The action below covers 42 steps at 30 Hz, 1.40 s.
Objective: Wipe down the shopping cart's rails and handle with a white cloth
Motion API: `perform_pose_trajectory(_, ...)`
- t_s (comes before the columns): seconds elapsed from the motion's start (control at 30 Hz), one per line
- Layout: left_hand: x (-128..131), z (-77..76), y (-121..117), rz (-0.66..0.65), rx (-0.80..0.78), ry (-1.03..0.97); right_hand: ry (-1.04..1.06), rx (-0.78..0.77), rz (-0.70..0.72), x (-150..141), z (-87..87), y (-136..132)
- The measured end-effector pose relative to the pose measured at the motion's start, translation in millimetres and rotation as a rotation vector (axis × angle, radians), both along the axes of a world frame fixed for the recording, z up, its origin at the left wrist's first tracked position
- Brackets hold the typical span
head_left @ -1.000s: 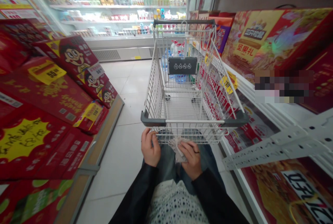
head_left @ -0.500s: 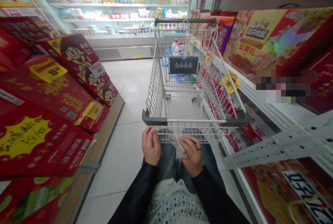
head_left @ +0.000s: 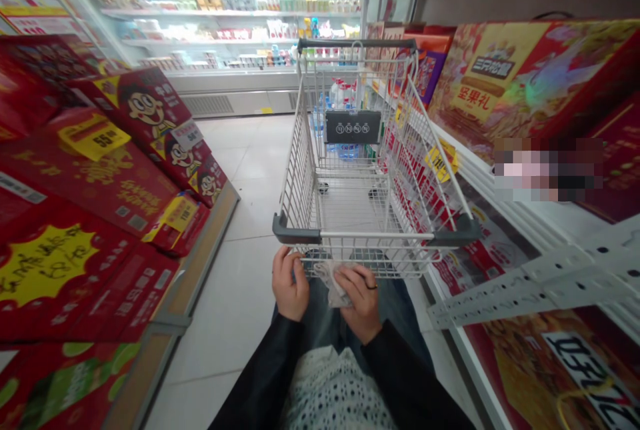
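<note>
- Off-white cloth (head_left: pixel 338 295) sits bunched against the near side of the shopping cart (head_left: pixel 375 235), below its rim.
- Right hand (head_left: pixel 361 297) clasps the cloth under bent fingers, apparently to keep it pressed there.
- Left hand (head_left: pixel 291 289) curls at the cart's left near corner, perhaps for steadiness; I cannot tell whether it grips.

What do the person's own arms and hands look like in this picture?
Both arms wear plain, long black sleeves reaching about to the wrists. The left hand and right hand are ungloved; the right one wears a thin dark ring.
</note>
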<state>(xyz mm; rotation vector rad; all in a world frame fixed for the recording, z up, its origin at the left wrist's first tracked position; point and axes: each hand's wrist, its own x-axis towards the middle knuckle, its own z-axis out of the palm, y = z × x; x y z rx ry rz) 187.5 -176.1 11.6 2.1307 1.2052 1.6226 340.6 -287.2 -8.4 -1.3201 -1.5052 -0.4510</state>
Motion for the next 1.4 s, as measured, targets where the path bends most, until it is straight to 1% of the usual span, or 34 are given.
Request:
perform_pose_trajectory(0.1, -1.1, -0.5, 0.8, -0.009, 0.008, 0.000, -0.019, -0.017, 0.020, -3.5, -1.2, 2.1)
perform_pose_trajectory(0.3, -1.3, -1.2, 0.6, -0.028, 0.009, 0.001, -0.004, 0.031, 0.001, -4.1, 2.2, 3.0)
perform_pose_trajectory(0.47, -1.0, -0.2, 0.1, -0.019, 0.014, 0.007, -0.040, -0.026, 0.061, -5.1, -0.3, 5.2)
perform_pose_trajectory(0.67, -1.2, 1.6, -1.3, -0.028, 0.010, 0.011, -0.015, 0.016, 0.042, -9.6, 6.6, 6.9)
perform_pose_trajectory(0.9, -4.2, 1.6, 0.3, -0.043, -0.001, 0.014, -0.059, -0.057, 0.122, -20.1, 4.7, 12.5)
perform_pose_trajectory(1.07, -4.4, 1.3, -1.4, -0.054, -0.044, -0.008, -0.025, -0.007, 0.079, -20.4, 8.4, 12.2)
perform_pose_trajectory(1.27, -4.9, -1.6, -0.7, -0.046, -0.053, -0.021, -0.120, -0.053, 0.106, -22.0, 0.7, 16.0)
perform_pose_trajectory(1.33, -5.6, -1.7, -0.5, -0.051, -0.052, -0.017, -0.120, -0.031, 0.090, -20.0, 4.3, 13.4)
perform_pose_trajectory(1.4, -5.9, -1.2, -0.7, -0.060, -0.048, -0.012, -0.092, 0.023, 0.052, -17.4, 10.9, 10.8)
